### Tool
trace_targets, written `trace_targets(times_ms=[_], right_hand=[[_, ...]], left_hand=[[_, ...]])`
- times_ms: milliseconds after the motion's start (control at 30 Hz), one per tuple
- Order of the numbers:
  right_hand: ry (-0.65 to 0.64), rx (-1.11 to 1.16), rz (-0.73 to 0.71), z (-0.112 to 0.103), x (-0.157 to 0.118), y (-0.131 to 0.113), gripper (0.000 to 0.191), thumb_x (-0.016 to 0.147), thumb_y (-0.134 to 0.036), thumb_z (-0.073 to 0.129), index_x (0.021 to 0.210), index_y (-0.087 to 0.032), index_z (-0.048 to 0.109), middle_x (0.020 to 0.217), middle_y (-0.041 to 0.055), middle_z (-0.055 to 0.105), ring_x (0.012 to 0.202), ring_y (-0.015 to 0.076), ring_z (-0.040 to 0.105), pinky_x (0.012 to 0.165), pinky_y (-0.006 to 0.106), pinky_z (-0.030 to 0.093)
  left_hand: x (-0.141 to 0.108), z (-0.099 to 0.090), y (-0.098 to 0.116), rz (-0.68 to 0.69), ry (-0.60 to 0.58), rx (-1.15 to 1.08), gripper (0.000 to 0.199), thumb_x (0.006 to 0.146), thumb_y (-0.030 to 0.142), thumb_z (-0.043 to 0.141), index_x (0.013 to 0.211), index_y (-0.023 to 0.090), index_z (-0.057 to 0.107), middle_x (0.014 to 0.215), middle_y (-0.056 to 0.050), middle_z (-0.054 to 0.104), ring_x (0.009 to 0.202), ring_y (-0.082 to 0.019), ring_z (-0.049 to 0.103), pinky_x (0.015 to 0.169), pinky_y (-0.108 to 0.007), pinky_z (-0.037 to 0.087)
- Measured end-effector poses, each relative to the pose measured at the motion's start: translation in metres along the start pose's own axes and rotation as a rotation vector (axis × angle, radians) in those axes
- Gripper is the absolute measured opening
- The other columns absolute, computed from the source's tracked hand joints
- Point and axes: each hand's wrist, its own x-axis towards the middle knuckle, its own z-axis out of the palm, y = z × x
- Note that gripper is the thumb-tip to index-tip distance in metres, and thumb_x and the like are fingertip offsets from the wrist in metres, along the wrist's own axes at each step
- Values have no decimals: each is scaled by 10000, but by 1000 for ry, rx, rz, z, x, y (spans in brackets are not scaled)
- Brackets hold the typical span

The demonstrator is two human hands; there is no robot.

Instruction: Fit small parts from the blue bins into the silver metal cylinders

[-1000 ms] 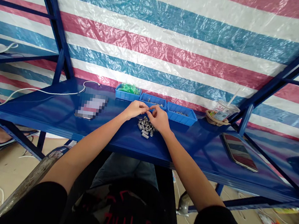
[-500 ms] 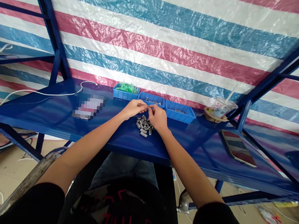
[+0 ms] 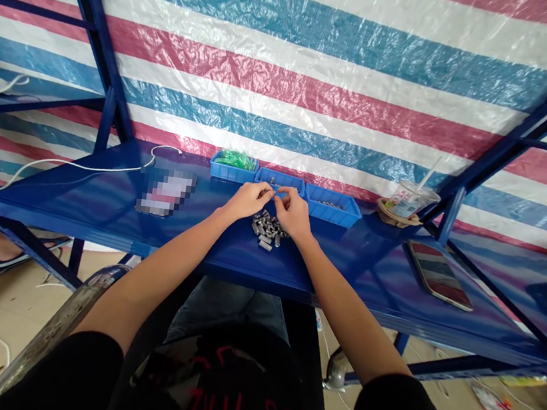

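My left hand (image 3: 250, 201) and my right hand (image 3: 293, 212) meet fingertip to fingertip above the blue table (image 3: 173, 235). Both hands are closed in a pinch. Whatever lies between the fingers is too small to make out. Just below them is a pile of small silvery metal pieces (image 3: 267, 228), with several short cylinders among them. Behind the hands stands the middle blue bin (image 3: 284, 181), partly covered by my fingers. The right blue bin (image 3: 334, 206) holds small metal parts.
A left blue bin (image 3: 232, 171) holds green plastic-looking pieces. A phone (image 3: 438, 275) lies on the right, near a drink cup (image 3: 408, 201) in a brown holder. On the left are a blurred-out flat object (image 3: 167, 193) and a white cable (image 3: 72, 165). Blue frame posts (image 3: 99, 34) rise at both sides.
The view has shifted slightly. My fingertips have moved a little apart, and the right fingers look more raised. The metal pile looks the same.
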Motion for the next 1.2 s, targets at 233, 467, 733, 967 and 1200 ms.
trace_targets(times_ms=[233,467,733,967,1200], right_hand=[[-9,-76,-41,-2,0,-3,162,823,-311,450,854,-198,563,681,19,557,651,160,506,612,265,377],[-6,24,86,-2,3,-2,180,803,-298,413,693,-202,519,648,11,557,621,153,491,615,276,376],[-56,104,100,0,1,-1,207,812,-359,435,784,-191,551,638,-6,559,611,145,499,616,268,388],[-37,65,-36,-1,0,1,171,814,-313,464,909,-198,547,611,-25,517,572,141,487,606,266,391],[-52,23,32,-3,3,2,260,869,-336,378,760,-194,565,716,40,618,674,171,549,637,281,393]], left_hand=[[-1,-2,5,1,-61,-8,394,908,366,355,678,153,594,645,-26,623,622,-137,552,622,-246,381],[-2,-1,5,13,-35,-123,336,853,278,470,1152,173,583,818,-28,674,688,-137,595,679,-239,429],[-1,-2,4,4,-23,-49,224,827,261,473,928,157,644,691,-15,636,639,-137,566,631,-240,398],[-2,-2,4,-24,-54,-11,332,878,332,390,678,157,588,631,-18,600,592,-133,518,604,-255,363],[-2,1,4,23,-48,-80,261,846,298,469,1039,166,584,815,-25,636,708,-137,572,684,-243,424]])
